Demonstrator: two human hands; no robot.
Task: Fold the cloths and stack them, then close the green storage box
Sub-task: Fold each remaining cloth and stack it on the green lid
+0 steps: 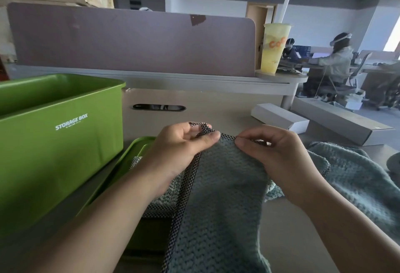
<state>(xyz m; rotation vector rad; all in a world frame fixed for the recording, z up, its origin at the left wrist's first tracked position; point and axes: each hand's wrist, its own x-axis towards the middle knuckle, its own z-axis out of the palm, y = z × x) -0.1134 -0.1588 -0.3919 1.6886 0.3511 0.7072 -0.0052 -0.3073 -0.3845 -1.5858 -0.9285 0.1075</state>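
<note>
A teal waffle-knit cloth (pixel 218 203) with a black-and-white checked border hangs lifted over the desk. My left hand (pixel 181 147) pinches its top left corner between thumb and fingers. My right hand (pixel 272 155) pinches the same top edge a little to the right. Another teal cloth (pixel 357 177) lies crumpled on the desk at the right. Beneath my left forearm lies a further cloth (pixel 168 194), partly on the green lid (pixel 127 164). The green storage box (pixel 62 142) stands open at the left, its lid lying flat beside it.
A purple desk divider (pixel 129 40) runs along the back. A yellow drink cup (pixel 272 47) stands on a shelf at the back right. A white carton (pixel 279 117) and a long grey carton (pixel 342 123) lie at the right. People sit at desks beyond.
</note>
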